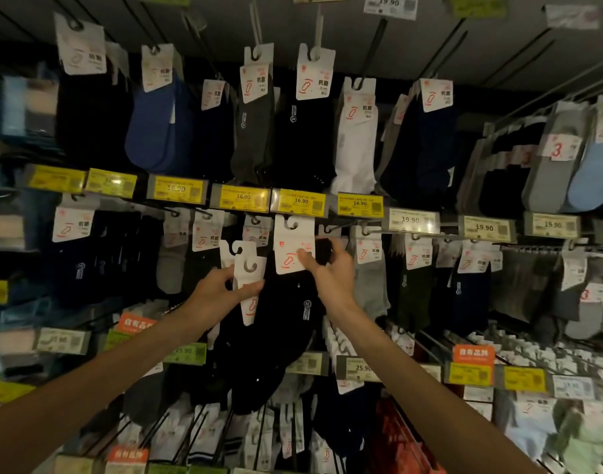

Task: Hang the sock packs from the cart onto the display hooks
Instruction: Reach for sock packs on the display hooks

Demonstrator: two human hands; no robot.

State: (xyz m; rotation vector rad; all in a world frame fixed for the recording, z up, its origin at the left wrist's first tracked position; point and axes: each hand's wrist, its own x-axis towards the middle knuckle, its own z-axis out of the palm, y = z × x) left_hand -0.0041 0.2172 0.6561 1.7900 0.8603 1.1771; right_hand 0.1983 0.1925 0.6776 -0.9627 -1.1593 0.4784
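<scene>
1. Left hand [221, 292]: fingers curled round a bundle of sock packs [248, 268], white cards upward, in the middle hook row.
2. Right hand [330, 271]: thumb and fingers pinch a black sock pack [295, 292] by its header card [289, 244]. The card's top edge sits just under the yellow price tag [301, 201].
3. Cannot tell whether the card's cut-out is on a hook.
4. Hung packs [371, 268] crowd both sides, leaving little free room.

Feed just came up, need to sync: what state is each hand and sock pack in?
Left hand: grips the spare sock packs by their cards.
Spare sock packs: held, on no hook.
Right hand: pinches the black sock pack's card.
Black sock pack: card raised under the 16.90 price tag; hooked or not, cannot tell.
</scene>
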